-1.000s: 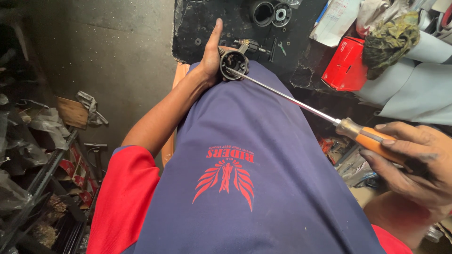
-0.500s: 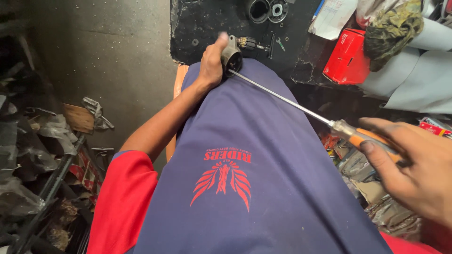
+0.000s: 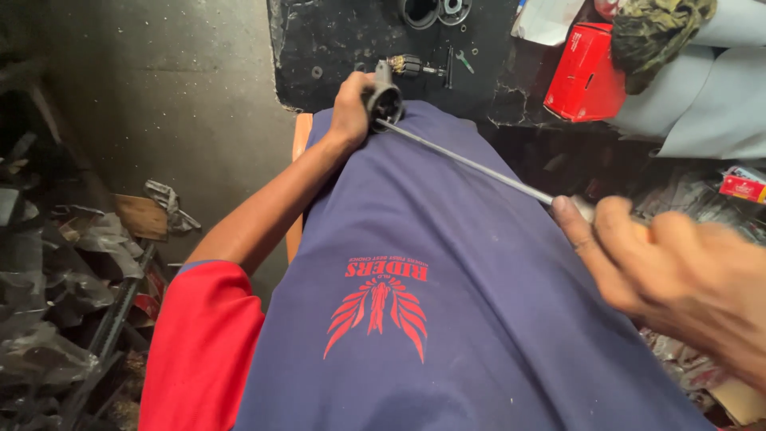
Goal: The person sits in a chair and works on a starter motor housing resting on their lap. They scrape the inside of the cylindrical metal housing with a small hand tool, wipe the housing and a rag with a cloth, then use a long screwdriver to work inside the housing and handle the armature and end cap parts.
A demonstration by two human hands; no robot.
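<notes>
One long screwdriver (image 3: 479, 169) — right hand (image 3: 670, 279) wrapped round its handle, tip inside one round black metal part (image 3: 384, 102) gripped by the left hand (image 3: 351, 112) on the lap; one red box (image 3: 586, 73) beyond.

I'm looking at a grimy repair workshop. Just beyond my left hand's fingers (image 3: 351, 104) lies a black, oil-stained mat (image 3: 335, 48) strewn with a small wrench (image 3: 464, 61), bearings (image 3: 435, 9) and a motor shaft (image 3: 411, 65); scrap metal (image 3: 64, 271) piles up well left.
</notes>
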